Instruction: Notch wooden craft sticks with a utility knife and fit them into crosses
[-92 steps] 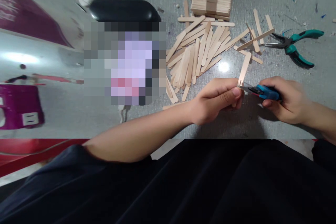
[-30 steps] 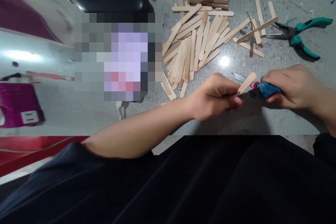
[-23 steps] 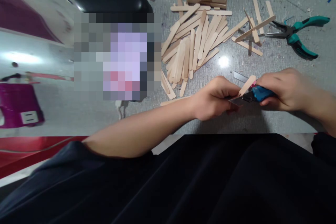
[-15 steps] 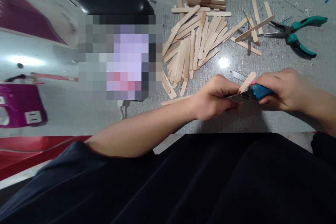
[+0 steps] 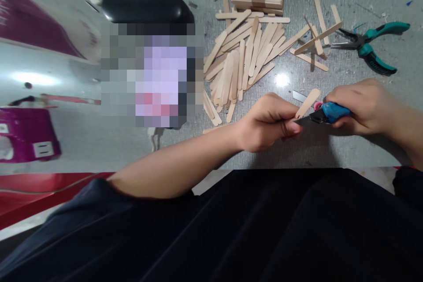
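- L hand (image 5: 269, 121) pinched tight on lower end of a pale, flat, round-tipped wooden craft stick (image 5: 309, 102); R hand (image 5: 360, 106) curled round a blue-and-black cutter (image 5: 335, 112) w/ grey steel blade (image 5: 306, 120); stick is btwn the hands, over the grey table (image 5: 99, 141).
- Blade lies v. close to L thumb; prob. best to tuck thumb back, grip firm, use short light strokes.
- Stick: free end tilted away to R, looks smooth; small dark marks nr L grip; held end hidden.
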A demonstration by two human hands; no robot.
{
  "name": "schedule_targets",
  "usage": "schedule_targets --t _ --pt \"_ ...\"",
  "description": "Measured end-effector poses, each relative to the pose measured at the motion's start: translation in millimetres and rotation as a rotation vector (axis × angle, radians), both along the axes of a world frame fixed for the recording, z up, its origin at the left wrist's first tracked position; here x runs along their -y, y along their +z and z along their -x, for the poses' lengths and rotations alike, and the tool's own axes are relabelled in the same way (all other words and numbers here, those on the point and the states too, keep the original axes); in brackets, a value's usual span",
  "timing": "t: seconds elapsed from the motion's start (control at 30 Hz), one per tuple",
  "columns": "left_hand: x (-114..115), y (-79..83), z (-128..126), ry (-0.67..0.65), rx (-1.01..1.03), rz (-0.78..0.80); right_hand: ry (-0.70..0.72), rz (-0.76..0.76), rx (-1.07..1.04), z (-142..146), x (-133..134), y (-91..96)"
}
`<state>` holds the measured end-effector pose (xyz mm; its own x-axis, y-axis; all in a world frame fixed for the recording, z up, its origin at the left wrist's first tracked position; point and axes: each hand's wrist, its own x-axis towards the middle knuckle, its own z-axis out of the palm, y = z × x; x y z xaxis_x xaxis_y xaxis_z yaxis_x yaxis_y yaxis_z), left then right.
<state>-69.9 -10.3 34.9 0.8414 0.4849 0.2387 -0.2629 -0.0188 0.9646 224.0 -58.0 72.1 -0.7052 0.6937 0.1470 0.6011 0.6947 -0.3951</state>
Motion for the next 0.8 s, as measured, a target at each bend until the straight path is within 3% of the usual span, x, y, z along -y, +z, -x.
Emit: schedule_targets --t 0.33,0.8 --pt "-0.6 3.7 0.2 -0.052 -0.019 0.001 0.017 0.057 0.026 -1.7 -1.1 -1.7" --pt "9.3 4.8 -1.9 0.062 -0.109 -0.028 -0.038 0.104 0.182 2.4 4.0 -0.4"
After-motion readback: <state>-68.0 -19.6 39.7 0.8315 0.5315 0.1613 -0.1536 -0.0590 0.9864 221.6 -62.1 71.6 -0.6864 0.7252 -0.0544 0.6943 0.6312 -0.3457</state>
